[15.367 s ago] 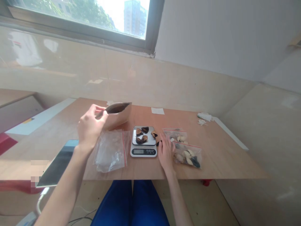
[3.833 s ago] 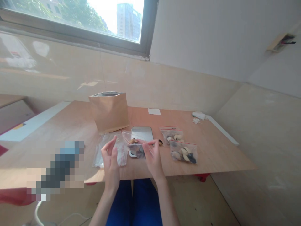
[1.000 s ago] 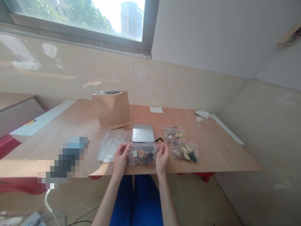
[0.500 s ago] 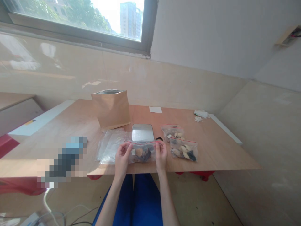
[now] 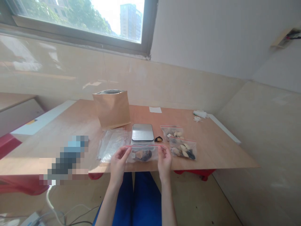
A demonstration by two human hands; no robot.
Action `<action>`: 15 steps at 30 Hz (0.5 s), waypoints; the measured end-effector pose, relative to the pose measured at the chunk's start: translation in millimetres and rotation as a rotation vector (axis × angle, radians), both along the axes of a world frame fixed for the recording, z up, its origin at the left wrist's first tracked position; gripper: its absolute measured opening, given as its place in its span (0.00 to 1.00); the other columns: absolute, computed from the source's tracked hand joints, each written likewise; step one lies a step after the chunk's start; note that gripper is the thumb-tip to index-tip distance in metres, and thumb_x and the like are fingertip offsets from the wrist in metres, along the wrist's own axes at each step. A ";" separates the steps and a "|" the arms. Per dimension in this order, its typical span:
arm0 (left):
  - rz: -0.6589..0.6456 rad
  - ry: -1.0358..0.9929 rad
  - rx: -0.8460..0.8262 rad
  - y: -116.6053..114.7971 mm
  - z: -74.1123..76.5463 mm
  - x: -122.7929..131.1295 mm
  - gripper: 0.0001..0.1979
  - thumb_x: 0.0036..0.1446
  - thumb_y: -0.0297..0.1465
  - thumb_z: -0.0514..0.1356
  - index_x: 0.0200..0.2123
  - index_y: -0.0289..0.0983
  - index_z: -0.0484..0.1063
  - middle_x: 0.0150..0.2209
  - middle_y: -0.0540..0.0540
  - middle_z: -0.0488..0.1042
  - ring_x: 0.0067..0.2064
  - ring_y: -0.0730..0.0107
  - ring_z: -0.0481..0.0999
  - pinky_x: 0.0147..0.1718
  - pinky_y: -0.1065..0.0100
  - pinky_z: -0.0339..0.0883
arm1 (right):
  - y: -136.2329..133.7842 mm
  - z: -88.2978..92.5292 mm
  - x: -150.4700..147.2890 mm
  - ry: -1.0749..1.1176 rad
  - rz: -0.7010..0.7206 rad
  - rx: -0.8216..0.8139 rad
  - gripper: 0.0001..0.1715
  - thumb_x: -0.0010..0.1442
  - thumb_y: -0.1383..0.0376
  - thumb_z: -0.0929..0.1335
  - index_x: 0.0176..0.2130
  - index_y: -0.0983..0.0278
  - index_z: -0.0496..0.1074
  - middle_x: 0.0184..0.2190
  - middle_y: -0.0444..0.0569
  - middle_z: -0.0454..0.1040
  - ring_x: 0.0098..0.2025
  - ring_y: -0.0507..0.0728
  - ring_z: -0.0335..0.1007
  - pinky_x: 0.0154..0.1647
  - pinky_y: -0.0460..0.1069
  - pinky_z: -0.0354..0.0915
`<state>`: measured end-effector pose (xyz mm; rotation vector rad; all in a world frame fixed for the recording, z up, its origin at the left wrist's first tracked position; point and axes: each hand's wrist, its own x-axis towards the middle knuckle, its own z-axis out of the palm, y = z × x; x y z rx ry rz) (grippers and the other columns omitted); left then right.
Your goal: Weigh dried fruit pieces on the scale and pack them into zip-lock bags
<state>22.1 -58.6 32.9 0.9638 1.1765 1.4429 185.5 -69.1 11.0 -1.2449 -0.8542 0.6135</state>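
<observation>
Both my hands hold a clear zip bag with a red-striped seal by its ends, low over the table's near edge. My left hand pinches its left end, and my right hand grips its right end. Brown and dark curved pieces lie inside the bag. Just beyond it stands a silver digital scale, its front partly hidden by the bag. A small dark-and-tan piece lies on the table next to the scale.
Two filled zip bags lie right of the scale. A flat clear bag and an upright kraft pouch are left of it. A blurred patch covers the wooden table's left side. Cables lie on the floor.
The held bag has come slightly toward me and sits lower, showing more of the scale. My hands have spread a little along its ends.
</observation>
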 end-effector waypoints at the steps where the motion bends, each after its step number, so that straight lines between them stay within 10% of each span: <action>1: 0.026 -0.011 0.000 -0.8 -0.4 0.0 0.15 0.46 0.41 0.64 0.32 0.36 0.74 0.34 0.46 0.76 0.40 0.65 0.73 0.43 0.67 0.63 | -0.9 2.3 -1.4 0.015 0.019 0.005 0.18 0.54 0.52 0.67 0.33 0.65 0.69 0.36 0.53 0.77 0.40 0.58 0.73 0.44 0.51 0.66; 15: -0.078 -0.079 0.037 -0.8 -8.9 4.4 0.14 0.47 0.38 0.64 0.36 0.36 0.73 0.38 0.46 0.75 0.43 0.66 0.72 0.45 0.68 0.62 | -0.3 -7.6 -2.4 0.248 0.281 -0.046 0.17 0.52 0.54 0.70 0.35 0.65 0.75 0.36 0.50 0.78 0.40 0.57 0.73 0.46 0.52 0.66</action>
